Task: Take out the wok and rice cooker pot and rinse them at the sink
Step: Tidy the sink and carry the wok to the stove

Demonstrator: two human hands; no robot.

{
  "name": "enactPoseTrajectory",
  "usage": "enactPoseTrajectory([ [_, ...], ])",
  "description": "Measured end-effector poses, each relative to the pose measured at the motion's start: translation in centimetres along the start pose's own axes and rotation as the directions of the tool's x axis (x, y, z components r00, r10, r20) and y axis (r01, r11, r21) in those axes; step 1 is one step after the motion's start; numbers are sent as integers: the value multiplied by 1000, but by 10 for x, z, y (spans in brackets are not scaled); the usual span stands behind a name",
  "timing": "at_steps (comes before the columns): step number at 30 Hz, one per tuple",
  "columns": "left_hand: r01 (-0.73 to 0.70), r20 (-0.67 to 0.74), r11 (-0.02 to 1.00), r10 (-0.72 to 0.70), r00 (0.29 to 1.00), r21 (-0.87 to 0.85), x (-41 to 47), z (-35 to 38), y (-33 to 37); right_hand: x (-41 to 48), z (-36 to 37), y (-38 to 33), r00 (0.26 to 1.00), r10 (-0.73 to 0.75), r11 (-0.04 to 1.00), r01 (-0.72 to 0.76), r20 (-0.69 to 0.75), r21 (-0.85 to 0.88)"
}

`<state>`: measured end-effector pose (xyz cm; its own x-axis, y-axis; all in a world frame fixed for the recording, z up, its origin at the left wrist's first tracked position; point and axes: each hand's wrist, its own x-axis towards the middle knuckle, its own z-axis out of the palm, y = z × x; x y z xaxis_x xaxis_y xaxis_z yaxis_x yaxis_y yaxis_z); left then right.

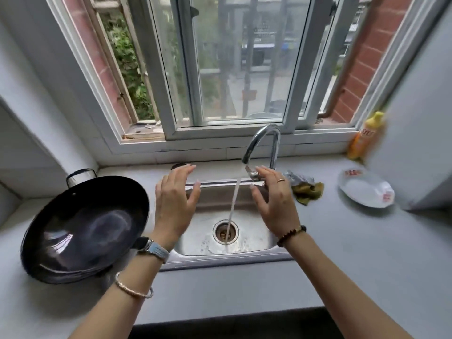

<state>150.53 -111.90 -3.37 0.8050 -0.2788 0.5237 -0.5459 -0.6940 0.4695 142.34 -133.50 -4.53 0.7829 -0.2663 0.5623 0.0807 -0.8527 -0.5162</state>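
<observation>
A dark round wok [84, 228] rests tilted on the grey counter left of the steel sink [208, 216], its rim reaching the sink's left edge. Water runs from the curved tap [265, 140] down to the drain [225, 231]. My left hand [175, 201] hovers over the sink's left side with fingers spread and relaxed, holding nothing. My right hand [274, 199] is over the sink's right side, fingers spread, its fingertips right by the tap lever [253, 174]. No rice cooker pot is in view.
A crumpled green-and-grey cloth [305, 189] lies right of the tap. A white plate [365, 187] sits further right beside a yellow-orange bottle [365, 138] on the sill corner. A white appliance stands at the far right. The window is directly behind the sink.
</observation>
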Motion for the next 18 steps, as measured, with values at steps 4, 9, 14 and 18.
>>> enactPoseTrajectory([
  [4, -4, 61, 1000, 4, 998, 3, 9, 40, 13, 6, 2, 44, 999, 43, 996, -41, 24, -84],
  [9, -7, 132, 999, 2, 991, 38, 21, 77, 13, 17, 17, 85, 993, 83, 984, -69, 84, -162],
  [14, -4, 190, 997, -11, 982, 74, 33, 108, -2, 36, 48, 113, 975, 88, 978, -46, 202, -205],
  [18, 19, 200, 996, -37, 979, 89, 47, 127, -14, 58, 73, 126, 941, 73, 971, 9, 332, -239],
])
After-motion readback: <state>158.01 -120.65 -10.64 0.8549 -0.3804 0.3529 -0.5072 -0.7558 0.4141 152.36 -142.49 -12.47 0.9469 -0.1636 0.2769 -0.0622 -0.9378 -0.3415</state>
